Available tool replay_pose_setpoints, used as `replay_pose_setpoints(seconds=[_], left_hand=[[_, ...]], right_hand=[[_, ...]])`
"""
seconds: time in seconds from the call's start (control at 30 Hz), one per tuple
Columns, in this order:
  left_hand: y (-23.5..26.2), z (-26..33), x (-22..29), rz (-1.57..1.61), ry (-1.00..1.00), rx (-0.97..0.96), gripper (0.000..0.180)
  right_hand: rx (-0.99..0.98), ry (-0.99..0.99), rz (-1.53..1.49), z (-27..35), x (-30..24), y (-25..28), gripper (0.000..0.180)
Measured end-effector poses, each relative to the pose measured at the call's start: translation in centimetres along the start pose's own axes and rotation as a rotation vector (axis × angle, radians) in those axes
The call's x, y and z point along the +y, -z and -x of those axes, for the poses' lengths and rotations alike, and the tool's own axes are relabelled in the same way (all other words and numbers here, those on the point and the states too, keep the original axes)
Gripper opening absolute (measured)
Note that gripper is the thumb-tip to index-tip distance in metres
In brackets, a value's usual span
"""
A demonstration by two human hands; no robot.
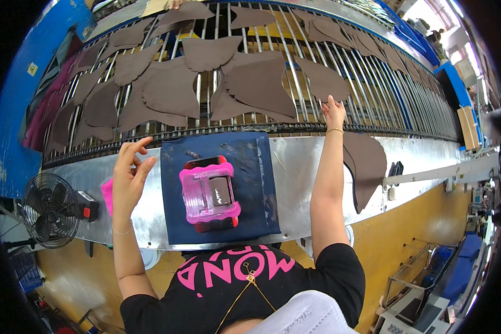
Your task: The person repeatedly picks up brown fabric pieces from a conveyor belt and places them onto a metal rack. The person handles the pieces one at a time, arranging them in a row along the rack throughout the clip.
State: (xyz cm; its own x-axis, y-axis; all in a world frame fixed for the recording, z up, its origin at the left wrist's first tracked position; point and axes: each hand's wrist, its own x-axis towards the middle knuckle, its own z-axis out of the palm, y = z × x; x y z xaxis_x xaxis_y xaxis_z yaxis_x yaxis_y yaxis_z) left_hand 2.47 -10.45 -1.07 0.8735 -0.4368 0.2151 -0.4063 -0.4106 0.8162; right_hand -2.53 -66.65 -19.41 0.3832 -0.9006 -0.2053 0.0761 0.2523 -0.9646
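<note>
My right hand [333,113] reaches over the far edge of the metal table and pinches the near edge of a flat brown cut piece [321,79] on the conveyor rods. My left hand [132,175] hovers at the left of the table, fingers apart and nothing in them. Between my arms lies a dark blue mat [178,231], with a pink plastic frame on a red and black base [195,195] standing on it; a small dark brown piece [221,191] sits in its middle. Another brown piece [367,161] lies beside my right forearm, overhanging the table's near edge.
Many brown pieces [261,83] overlap on the rod conveyor [367,111]. A black fan [50,209] stands left, near a pink cloth [108,195]. A metal arm [445,170] juts in from the right. Another person's hand [175,4] shows at the far side.
</note>
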Motion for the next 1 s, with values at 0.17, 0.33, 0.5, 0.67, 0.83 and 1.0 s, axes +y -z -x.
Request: replay_pose_setpoints(seconds=[0.17, 0.33, 0.5, 0.67, 0.83, 1.0], left_hand=[[-0.5, -0.3, -0.4, -0.002, -0.027, -0.027, 0.036], [-1.5, -0.8, -0.8, 0.112, 0.011, -0.050, 0.031], [-2.3, -1.0, -1.4, 0.233, 0.120, -0.185, 0.030], [-3.3, -1.2, -0.9, 0.202, 0.051, -0.187, 0.029], [-3.0, -0.7, -0.7, 0.215, 0.087, -0.206, 0.025], [-2.5, -0.4, -0.4, 0.188, 0.081, -0.201, 0.022]], right_hand=[[0.132, 0.413, 0.287, 4.0, -3.1, 6.4, 0.045], [0.543, 0.396, 1.089, 12.9, -6.0, 19.4, 0.046], [0.692, 0.081, 1.299, 15.5, -2.3, 26.6, 0.090], [0.666, -0.148, 1.322, 17.4, -4.8, 22.2, 0.072], [0.617, -0.272, 1.273, 17.1, -5.4, 23.3, 0.059], [0.490, 0.054, 1.300, 16.6, -5.1, 23.9, 0.040]])
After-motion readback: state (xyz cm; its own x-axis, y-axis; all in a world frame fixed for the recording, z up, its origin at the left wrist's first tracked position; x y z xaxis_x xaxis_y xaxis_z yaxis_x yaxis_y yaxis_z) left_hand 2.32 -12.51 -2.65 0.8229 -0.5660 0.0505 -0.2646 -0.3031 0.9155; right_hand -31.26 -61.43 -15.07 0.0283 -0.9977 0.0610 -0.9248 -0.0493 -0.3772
